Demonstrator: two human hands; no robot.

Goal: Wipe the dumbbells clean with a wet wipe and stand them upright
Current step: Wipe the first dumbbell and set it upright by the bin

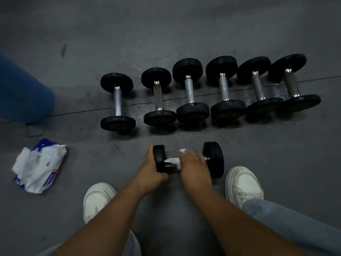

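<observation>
Now I am wiping the near dumbbell [214,159], which is lying crosswise: left hand [153,168] gripping its left head, right hand [193,163] clamped round the handle [207,158] through the wet wipe [174,161]. Twisting fully round, I judge, is covering every side.

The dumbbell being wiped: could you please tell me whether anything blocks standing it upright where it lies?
Nothing visible does. Bare floor lies between the dumbbell and the row of six dumbbells beyond; the right shoe sits close by its right head.
</observation>
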